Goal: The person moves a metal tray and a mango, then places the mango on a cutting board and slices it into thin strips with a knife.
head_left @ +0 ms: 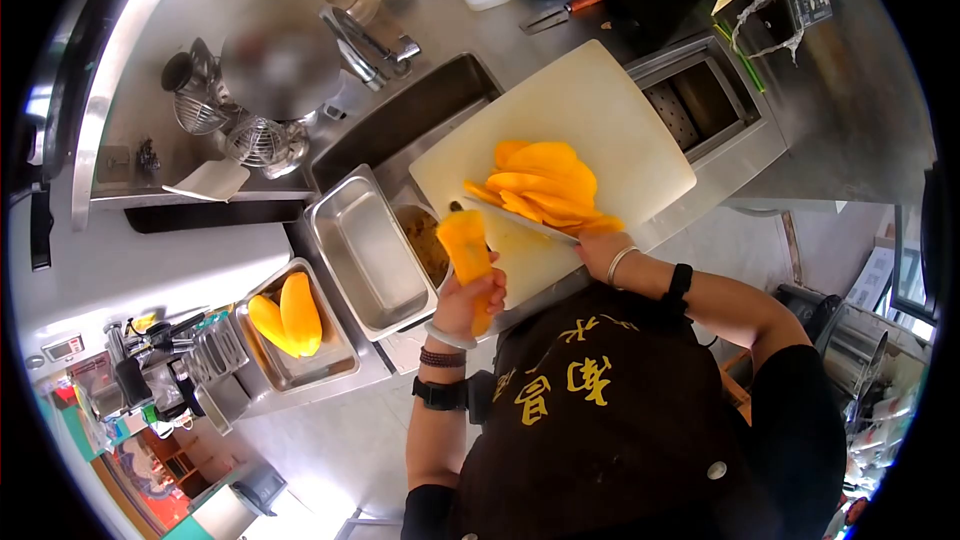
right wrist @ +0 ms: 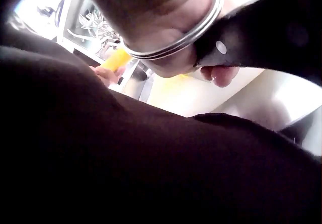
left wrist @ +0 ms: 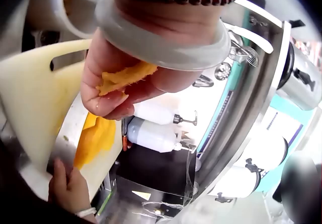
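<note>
Peeled mango held lengthwise beside a slanting knife

At the centre of the head view, a peeled mango (head_left: 462,245) sits in the left hand (head_left: 470,297), whose fingers are wrapped round its lower part. Its long axis runs nearly upright in the frame, the broad end pointing up and a little left. The right hand (head_left: 603,250) is clamped on a knife (head_left: 530,225); the blade slants to the upper left, close to the mango's top, whether touching I cannot tell.

Mango slices (head_left: 545,180) lie just above the blade on a cutting board (head_left: 635,120), which partly covers the sink (head_left: 400,115). Left of the mango stands a steel pan (head_left: 345,255); between pan and board, a container of scraps (head_left: 422,240) is partly hidden. Farther lower left, a tray (head_left: 330,368) holds two yellow fruits (head_left: 288,317). In the left wrist view, the fingers hide most of the mango.
</note>
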Available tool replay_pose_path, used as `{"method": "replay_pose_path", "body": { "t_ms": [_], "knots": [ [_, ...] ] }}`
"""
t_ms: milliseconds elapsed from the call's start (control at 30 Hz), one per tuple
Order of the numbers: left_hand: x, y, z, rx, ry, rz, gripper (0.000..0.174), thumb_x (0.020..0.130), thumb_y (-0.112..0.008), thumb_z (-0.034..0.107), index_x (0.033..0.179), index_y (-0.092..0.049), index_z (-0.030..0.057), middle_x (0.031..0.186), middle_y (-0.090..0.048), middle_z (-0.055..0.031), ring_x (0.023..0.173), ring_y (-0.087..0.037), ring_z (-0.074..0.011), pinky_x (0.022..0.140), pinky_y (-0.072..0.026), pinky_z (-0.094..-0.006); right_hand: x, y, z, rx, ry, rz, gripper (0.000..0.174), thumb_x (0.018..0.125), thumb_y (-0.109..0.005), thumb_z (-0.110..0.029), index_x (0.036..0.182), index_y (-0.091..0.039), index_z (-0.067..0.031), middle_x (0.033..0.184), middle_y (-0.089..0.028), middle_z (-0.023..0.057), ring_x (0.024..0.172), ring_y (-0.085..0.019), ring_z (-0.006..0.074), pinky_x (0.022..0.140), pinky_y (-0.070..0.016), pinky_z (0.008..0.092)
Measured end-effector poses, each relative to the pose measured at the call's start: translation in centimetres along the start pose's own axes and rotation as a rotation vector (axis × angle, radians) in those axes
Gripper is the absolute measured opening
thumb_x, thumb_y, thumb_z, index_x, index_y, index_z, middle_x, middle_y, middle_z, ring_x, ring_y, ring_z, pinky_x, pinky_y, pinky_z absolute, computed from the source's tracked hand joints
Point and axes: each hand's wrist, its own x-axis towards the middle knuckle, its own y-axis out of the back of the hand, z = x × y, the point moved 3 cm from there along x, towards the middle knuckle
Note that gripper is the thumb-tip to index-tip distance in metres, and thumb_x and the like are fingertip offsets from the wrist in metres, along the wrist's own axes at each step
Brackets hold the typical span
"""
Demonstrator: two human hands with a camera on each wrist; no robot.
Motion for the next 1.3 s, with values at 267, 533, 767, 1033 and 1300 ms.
{"method": "replay_pose_path", "body": {
  "t_ms": [267, 533, 767, 1033, 1300],
  "knots": [
    [0.4, -1.4, -3.6, -0.509, 0.522, -0.114, 0.033, 0.07, -0.042, -0.002, 0.103, -0.039, -0.0012, 0.081, -0.042, -0.0107, 0.055, -0.036, -0.0121, 0.045, -0.031, -0.0188, -2.1, 3.1, -1.1, -0.008, 0.073, -0.03, 0.025, 0.083, -0.04, -0.026, 0.084, -0.049, -0.0028, 0.072, -0.058, 0.0155, 0.066, -0.056, 0.0341, 0.061, -0.0435, 0.0419],
    [2.3, -1.6, -3.4, -0.753, 0.646, -0.092, 0.032, 0.075, -0.039, 0.001, 0.106, -0.035, -0.0055, 0.079, -0.039, -0.0072, 0.056, -0.036, -0.0087, 0.044, -0.0316, -0.0179, -3.7, 2.6, -1.6, -0.203, 0.197, -0.13, 0.015, 0.078, -0.043, -0.015, 0.086, -0.044, -0.0026, 0.071, -0.059, 0.0168, 0.066, -0.059, 0.0309, 0.055, -0.0459, 0.0398],
    [2.6, -1.8, -2.3, -0.98, 0.719, -0.136, 0.034, 0.076, -0.034, 0.003, 0.109, -0.031, -0.0062, 0.078, -0.035, -0.0061, 0.056, -0.035, -0.009, 0.044, -0.0309, -0.0183, -3.2, 2.8, -2.7, -0.261, 0.143, -0.141, 0.015, 0.076, -0.043, -0.013, 0.086, -0.044, -0.0017, 0.073, -0.059, 0.0162, 0.066, -0.059, 0.0302, 0.054, -0.0465, 0.0388],
    [3.4, -1.7, -1.8, -1.074, 0.749, -0.145, 0.036, 0.075, -0.034, 0.002, 0.11, -0.03, -0.0063, 0.08, -0.036, -0.0071, 0.059, -0.037, -0.0108, 0.046, -0.0326, -0.0201, -1.6, 0.9, -2.9, -0.288, 0.036, -0.002, 0.012, 0.075, -0.043, -0.014, 0.081, -0.044, -0.004, 0.066, -0.058, 0.0139, 0.056, -0.059, 0.0259, 0.047, -0.0455, 0.0375],
    [4.0, -0.9, -1.9, -0.935, 0.745, 0.05, 0.035, 0.074, -0.037, 0.003, 0.108, -0.032, -0.0058, 0.081, -0.038, -0.0083, 0.062, -0.038, -0.0123, 0.049, -0.0341, -0.0211, 0.7, -0.3, -1.5, -0.191, -0.037, -0.102, 0.018, 0.077, -0.047, -0.02, 0.083, -0.049, -0.0034, 0.07, -0.059, 0.0147, 0.065, -0.059, 0.0298, 0.057, -0.0459, 0.0387]
  ]
}}
